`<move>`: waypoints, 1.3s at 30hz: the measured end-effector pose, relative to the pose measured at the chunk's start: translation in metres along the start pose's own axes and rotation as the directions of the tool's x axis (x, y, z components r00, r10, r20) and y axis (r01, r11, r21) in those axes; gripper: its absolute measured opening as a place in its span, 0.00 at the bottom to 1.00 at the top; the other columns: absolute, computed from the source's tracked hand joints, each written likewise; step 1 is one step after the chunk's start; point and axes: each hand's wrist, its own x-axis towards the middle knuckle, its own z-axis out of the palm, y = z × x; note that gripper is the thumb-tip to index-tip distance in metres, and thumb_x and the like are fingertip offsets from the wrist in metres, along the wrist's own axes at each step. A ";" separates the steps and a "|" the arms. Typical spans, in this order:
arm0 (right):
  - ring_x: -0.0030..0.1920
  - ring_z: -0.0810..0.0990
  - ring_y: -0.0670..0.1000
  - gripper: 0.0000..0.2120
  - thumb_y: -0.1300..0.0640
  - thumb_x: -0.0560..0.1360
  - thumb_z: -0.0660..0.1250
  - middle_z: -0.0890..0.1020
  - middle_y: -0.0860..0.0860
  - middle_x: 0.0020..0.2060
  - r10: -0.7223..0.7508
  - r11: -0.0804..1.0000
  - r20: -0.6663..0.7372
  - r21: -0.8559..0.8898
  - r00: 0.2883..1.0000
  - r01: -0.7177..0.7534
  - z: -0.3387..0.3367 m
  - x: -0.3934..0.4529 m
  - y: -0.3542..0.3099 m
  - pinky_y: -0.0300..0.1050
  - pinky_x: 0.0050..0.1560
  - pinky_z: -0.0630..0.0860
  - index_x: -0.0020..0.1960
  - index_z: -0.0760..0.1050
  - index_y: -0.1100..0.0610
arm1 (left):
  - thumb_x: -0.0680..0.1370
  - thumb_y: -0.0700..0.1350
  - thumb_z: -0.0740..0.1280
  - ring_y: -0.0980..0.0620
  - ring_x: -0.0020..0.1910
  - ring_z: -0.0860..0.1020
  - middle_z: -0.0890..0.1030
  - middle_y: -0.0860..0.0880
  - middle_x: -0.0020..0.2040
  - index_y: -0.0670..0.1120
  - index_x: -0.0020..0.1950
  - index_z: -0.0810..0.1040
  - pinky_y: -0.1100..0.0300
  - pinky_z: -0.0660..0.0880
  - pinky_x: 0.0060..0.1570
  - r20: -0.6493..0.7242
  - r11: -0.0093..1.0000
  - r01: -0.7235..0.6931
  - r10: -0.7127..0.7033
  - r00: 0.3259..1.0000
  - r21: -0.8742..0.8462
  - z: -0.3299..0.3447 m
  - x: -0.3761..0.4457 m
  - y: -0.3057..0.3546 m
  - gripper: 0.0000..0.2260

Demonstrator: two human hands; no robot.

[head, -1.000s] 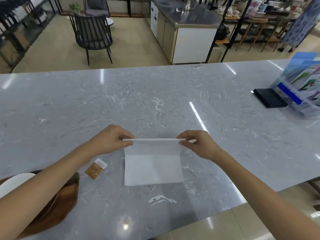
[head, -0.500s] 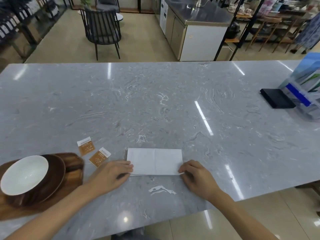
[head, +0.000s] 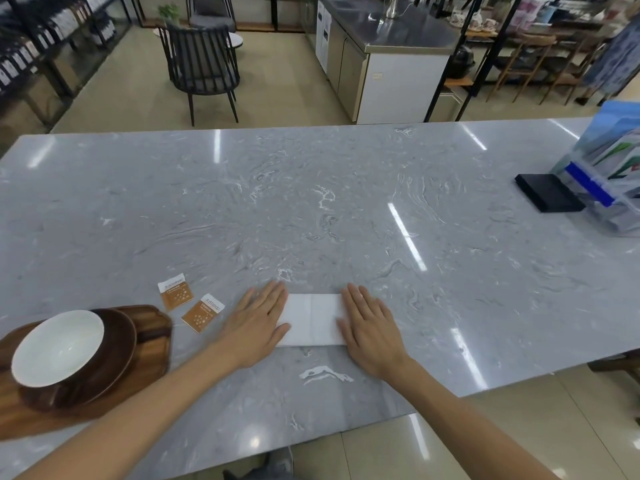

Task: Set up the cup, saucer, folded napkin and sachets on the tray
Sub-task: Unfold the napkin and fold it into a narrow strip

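So you are partway through: the white cup already sits on the brown saucer, and both stand on the wooden tray. The napkin lies just right of the tray on the marble counter, folded into a narrow strip and not yet on the tray. Your left hand and right hand press flat on its two ends, fingers straight and together, gripping nothing. The two orange sachets lie on the counter between the tray and the napkin, near the tray's far right corner. By my reading, the napkin and both sachets are what is left. Far right of the tray stand a black box and a clear leaflet holder, well apart; nothing blocks the short path to the tray.
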 end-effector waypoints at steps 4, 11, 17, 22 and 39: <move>0.81 0.38 0.49 0.30 0.40 0.84 0.39 0.44 0.46 0.82 0.078 0.996 0.066 -0.046 0.995 -0.075 0.010 -0.007 0.019 0.51 0.80 0.39 0.82 0.37 0.50 | 0.79 0.63 0.33 0.50 0.80 0.33 0.34 0.48 0.81 0.44 0.80 0.34 0.48 0.37 0.80 0.055 0.998 0.005 -0.008 0.998 0.059 0.010 -0.008 -0.012 0.35; 0.72 0.68 0.58 0.32 0.40 0.82 0.53 0.68 0.56 0.74 0.243 0.969 -0.010 0.037 0.970 -0.243 -0.004 -0.011 0.004 0.54 0.69 0.71 0.80 0.55 0.57 | 0.83 0.56 0.54 0.50 0.80 0.53 0.57 0.48 0.81 0.45 0.80 0.54 0.40 0.41 0.78 -0.011 0.998 -0.069 0.069 0.998 -0.013 -0.012 0.007 -0.010 0.28; 0.53 0.82 0.59 0.23 0.41 0.79 0.61 0.75 0.54 0.60 0.455 0.869 0.106 0.166 0.884 -0.467 -0.004 -0.026 -0.015 0.49 0.42 0.73 0.67 0.65 0.55 | 0.83 0.48 0.60 0.47 0.75 0.64 0.66 0.47 0.76 0.46 0.78 0.64 0.52 0.63 0.72 -0.072 0.937 -0.254 0.244 0.967 -0.240 -0.038 0.065 0.018 0.22; 0.52 0.81 0.58 0.18 0.47 0.78 0.67 0.81 0.54 0.52 0.539 0.752 0.124 0.374 0.833 -0.542 -0.003 -0.029 -0.020 0.48 0.44 0.72 0.62 0.69 0.55 | 0.78 0.47 0.69 0.45 0.70 0.68 0.69 0.44 0.72 0.50 0.78 0.63 0.49 0.67 0.69 0.217 0.908 -0.376 0.410 0.886 -0.183 -0.060 0.122 0.055 0.30; 0.40 0.81 0.47 0.11 0.53 0.76 0.73 0.83 0.46 0.42 0.377 0.510 0.273 0.736 0.885 -0.444 -0.034 -0.004 0.008 0.32 0.39 0.74 0.56 0.81 0.57 | 0.76 0.44 0.74 0.48 0.41 0.76 0.81 0.30 0.46 0.44 0.52 0.84 0.52 0.71 0.43 0.186 0.651 -0.245 0.519 0.834 -0.718 -0.092 0.157 0.046 0.07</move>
